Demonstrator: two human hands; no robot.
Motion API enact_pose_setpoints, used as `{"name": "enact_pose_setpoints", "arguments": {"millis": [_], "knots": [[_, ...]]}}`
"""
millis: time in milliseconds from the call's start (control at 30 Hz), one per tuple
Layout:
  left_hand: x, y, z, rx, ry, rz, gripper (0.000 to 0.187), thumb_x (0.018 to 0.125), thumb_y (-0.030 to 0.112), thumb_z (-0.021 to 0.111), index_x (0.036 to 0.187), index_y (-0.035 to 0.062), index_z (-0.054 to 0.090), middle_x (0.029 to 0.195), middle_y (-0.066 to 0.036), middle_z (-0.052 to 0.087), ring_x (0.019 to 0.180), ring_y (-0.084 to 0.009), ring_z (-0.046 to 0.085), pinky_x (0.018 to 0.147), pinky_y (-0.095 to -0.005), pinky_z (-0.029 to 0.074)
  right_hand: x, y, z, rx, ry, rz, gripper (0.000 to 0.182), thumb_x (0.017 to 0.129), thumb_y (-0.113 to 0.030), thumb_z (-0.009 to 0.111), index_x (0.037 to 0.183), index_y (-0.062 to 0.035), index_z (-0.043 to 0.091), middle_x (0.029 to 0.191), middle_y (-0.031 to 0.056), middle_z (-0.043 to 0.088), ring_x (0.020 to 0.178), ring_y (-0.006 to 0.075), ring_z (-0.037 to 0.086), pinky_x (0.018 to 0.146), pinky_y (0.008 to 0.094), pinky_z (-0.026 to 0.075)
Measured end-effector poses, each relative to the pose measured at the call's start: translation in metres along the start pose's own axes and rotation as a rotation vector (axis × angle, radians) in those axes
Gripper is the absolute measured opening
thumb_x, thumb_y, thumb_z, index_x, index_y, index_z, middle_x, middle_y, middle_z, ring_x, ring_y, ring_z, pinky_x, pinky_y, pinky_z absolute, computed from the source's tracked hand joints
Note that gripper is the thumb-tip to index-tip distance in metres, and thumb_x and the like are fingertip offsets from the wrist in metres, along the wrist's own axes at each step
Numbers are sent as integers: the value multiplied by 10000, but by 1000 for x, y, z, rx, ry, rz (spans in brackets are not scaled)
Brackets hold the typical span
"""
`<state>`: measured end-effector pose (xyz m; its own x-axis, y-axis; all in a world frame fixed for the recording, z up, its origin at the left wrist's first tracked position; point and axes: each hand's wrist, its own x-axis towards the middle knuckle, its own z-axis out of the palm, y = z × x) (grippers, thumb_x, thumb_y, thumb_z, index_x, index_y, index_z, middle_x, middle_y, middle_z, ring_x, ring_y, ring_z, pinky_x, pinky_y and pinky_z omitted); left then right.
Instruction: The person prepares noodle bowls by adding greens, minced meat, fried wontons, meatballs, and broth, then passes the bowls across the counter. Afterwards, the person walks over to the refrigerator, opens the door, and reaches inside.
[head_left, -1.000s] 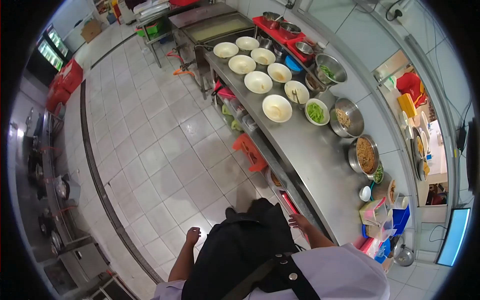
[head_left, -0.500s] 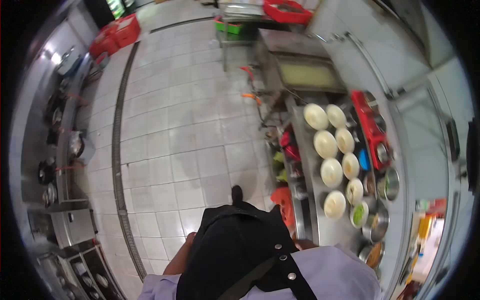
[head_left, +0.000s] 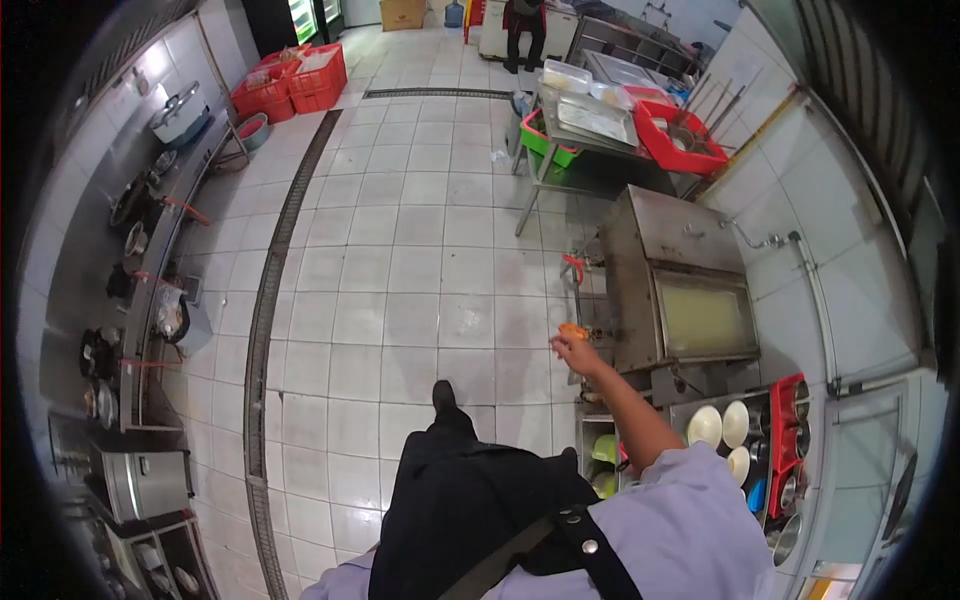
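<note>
My right hand (head_left: 574,350) is stretched forward at the front left corner of a steel cooking vat (head_left: 680,290) full of pale liquid. Its fingers touch a small orange valve handle (head_left: 573,331) there; whether they grip it is unclear. A second red handle (head_left: 572,264) sits higher on the same pipe. My left hand is hidden behind my black apron and lilac shirt. My foot (head_left: 442,396) steps forward on the white tiled floor.
Several pale bowls (head_left: 722,430) and a red tray (head_left: 790,440) stand on the counter at lower right. A steel table (head_left: 600,125) with red and green crates lies ahead. A stove line (head_left: 130,300) runs along the left wall beside a floor drain (head_left: 268,300). A person (head_left: 525,30) stands far off.
I have walked and turned along the counter, so the bowls slid to the lower right and the vat came close. My right hand left the counter edge and reached out to the orange handle.
</note>
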<state>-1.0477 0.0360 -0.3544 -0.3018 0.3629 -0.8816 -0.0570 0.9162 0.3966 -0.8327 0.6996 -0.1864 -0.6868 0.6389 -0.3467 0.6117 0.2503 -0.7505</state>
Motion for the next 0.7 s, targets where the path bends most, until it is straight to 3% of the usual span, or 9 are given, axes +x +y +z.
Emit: {"name": "enact_pose_setpoints", "arguments": {"millis": [100,167,267,400,433,467,600,667,700], "knots": [[57,91,-84,22,23,103,350,934,325,647,1061,22,767,1023,-186,774,978,-330,735,869,-431,576,28,99,34,-77,-284,45,487,1060,-441,474,1289,-51,657,1280,160,689,1146,337,661,1017,441,502],[94,155,-146,12,57,172,347,934,323,647,1060,22,767,1024,-186,774,979,-330,734,869,-431,576,20,214,91,-476,-380,-140,384,980,-317,558,1230,-46,667,1070,128,700,914,250,660,821,470,552],[156,239,-241,-57,137,284,344,934,319,647,1059,23,767,1025,-185,774,981,-330,734,870,-432,576,-22,115,63,-183,-563,506,401,990,-333,537,1232,-42,669,1108,145,693,966,269,651,860,475,537],[252,348,-381,20,413,304,263,959,208,634,1082,-3,732,957,-144,762,900,-282,725,795,-424,589,26,69,58,-12,-538,791,425,1004,-355,509,1235,-37,671,1158,169,683,1036,294,639,913,480,518],[272,374,-410,-205,377,248,254,976,200,613,1102,2,713,920,-126,744,868,-260,716,750,-400,591,54,60,56,5,-536,824,432,1007,-360,502,1236,-36,671,1171,174,680,1053,301,636,926,482,514],[292,402,-436,-434,337,192,246,993,191,593,1121,8,694,883,-109,726,837,-237,706,705,-376,592,89,52,54,6,-540,825,439,1010,-366,495,1237,-35,672,1183,180,677,1071,307,633,939,483,509],[348,498,-508,-402,340,197,294,1003,250,586,1151,11,670,860,-107,706,818,-220,700,666,-339,593,266,20,33,-91,-612,729,467,1024,-388,466,1240,-30,674,1234,203,667,1140,333,621,991,489,490],[369,528,-521,-450,202,-71,297,999,263,593,1129,12,686,851,-102,699,809,-201,699,666,-342,598,392,-1,9,-274,-649,513,482,1030,-399,452,1241,-27,675,1259,215,662,1175,345,615,1018,492,480],[369,542,-528,-70,120,123,288,986,258,614,1116,13,692,861,-103,707,811,-215,702,680,-365,596,457,-11,-2,-379,-648,381,489,1034,-404,445,1242,-26,675,1272,221,659,1192,352,612,1031,493,475]]}}
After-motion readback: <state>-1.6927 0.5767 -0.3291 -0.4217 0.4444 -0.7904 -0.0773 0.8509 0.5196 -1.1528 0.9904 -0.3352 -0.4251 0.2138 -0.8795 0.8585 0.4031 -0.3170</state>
